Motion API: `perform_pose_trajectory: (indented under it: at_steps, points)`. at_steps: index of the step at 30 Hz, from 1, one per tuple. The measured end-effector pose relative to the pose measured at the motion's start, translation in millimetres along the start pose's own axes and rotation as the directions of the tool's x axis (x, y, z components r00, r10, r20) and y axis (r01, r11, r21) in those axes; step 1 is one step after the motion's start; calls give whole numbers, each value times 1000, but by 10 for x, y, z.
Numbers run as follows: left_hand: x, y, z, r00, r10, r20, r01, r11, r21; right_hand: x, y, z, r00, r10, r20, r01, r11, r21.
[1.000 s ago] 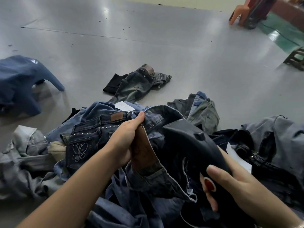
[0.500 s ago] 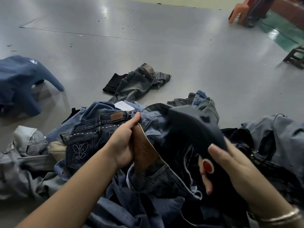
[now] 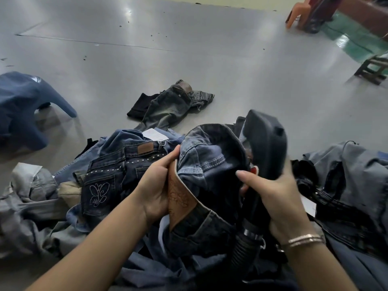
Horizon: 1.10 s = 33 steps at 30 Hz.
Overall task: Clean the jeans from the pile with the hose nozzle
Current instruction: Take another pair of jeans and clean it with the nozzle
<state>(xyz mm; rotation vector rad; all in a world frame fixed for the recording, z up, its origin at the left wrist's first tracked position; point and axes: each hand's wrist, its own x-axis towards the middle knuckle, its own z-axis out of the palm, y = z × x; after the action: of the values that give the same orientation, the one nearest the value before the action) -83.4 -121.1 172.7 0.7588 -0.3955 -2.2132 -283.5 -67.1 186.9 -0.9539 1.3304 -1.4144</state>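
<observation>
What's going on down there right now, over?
Left hand grips the jeans at the waistband. Right hand grips the hose nozzle, head raised above the denim. Pile crowds both sides, nothing blocking.

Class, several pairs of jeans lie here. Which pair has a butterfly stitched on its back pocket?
The dark studded jeans in the pile, just beyond the left hand. Their pocket carries a pale butterfly outline and stud rows; none of the others shows this.
</observation>
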Motion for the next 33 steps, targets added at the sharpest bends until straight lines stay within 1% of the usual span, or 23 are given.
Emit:
perform_pose_trajectory:
  at_steps: [3, 4, 5, 6, 7, 8, 9, 10, 11, 13, 15, 17, 18, 19, 20, 21, 22, 23, 24, 26, 28, 30, 33]
  points:
    - [-15, -7, 35, 1000, -17, 10, 16, 995, 101, 132, 145, 61, 989, 125, -78, -130, 989, -73]
    - [-10, 15, 50, 1000, 6, -20, -3, 989, 150, 164, 147, 61, 983, 153, -99, -162, 982, -94]
    - [13, 48, 42, 994, 71, -87, -50, 972, 230, 191, 126, 35, 976, 185, -116, -196, 977, -88]
    - [51, 93, 13, 963, 199, -183, -119, 920, 374, 214, 82, -5, 967, 225, -121, -232, 972, -46]
    - [95, 143, -34, 892, 368, -263, -167, 808, 565, 230, 28, -55, 958, 265, -111, -265, 964, 16]
    - [131, 182, -97, 791, 534, -299, -161, 652, 741, 240, -35, -95, 952, 294, -90, -287, 954, 83]
    - [152, 201, -156, 694, 654, -299, -103, 502, 859, 251, -85, -134, 947, 313, -67, -301, 942, 148]
    - [165, 195, -204, 638, 713, -291, -36, 405, 914, 256, -133, -156, 942, 331, -52, -314, 926, 211]
    - [163, 145, -228, 622, 731, -280, 6, 353, 935, 260, -165, -164, 934, 355, -40, -331, 902, 277]
    - [124, -94, -195, 656, 708, -262, 27, 325, 945, 275, -202, -151, 913, 407, -15, -365, 833, 416]
    - [63, -409, -169, 668, 671, -322, 67, 377, 924, 287, -220, -128, 905, 426, -11, -361, 782, 507]
    - [5, -665, -212, 674, 591, -444, 183, 449, 875, 299, -209, -140, 917, 397, -27, -319, 776, 544]
    - [-2, -746, -246, 708, 522, -475, 222, 475, 852, 296, -204, -150, 928, 371, -33, -294, 784, 547]
    - [-4, -777, -273, 765, 433, -477, 209, 532, 820, 285, -201, -165, 940, 341, -31, -272, 797, 539]
    - [-9, -751, -270, 827, 314, -467, 177, 642, 746, 267, -214, -180, 947, 321, -19, -264, 809, 525]
    - [-35, -688, -261, 885, 158, -438, 174, 761, 625, 259, -226, -208, 949, 315, 2, -272, 817, 508]
    - [-41, -599, -239, 914, -3, -406, 219, 845, 488, 247, -253, -235, 947, 319, 28, -291, 822, 490]
    - [-45, -492, -201, 929, -100, -356, 239, 898, 370, 252, -268, -288, 944, 327, 49, -310, 826, 470]
    - [-67, -383, -191, 957, -131, -258, 204, 938, 281, 264, -283, -343, 939, 341, 47, -325, 835, 445]
    - [-124, -169, -170, 994, -80, -71, 90, 984, 152, 328, -237, -440, 931, 366, -8, -338, 867, 367]
    - [-172, -46, -100, 998, -4, 55, -2, 994, 107, 372, -139, -434, 918, 387, -83, -358, 902, 242]
    - [-154, -2, -44, 995, 64, 75, -71, 994, 86, 374, -22, -362, 917, 382, -118, -363, 919, 154]
    - [-89, 61, -21, 983, 183, 12, -183, 983, -15, 330, 106, -361, 923, 380, -64, -366, 916, 166]
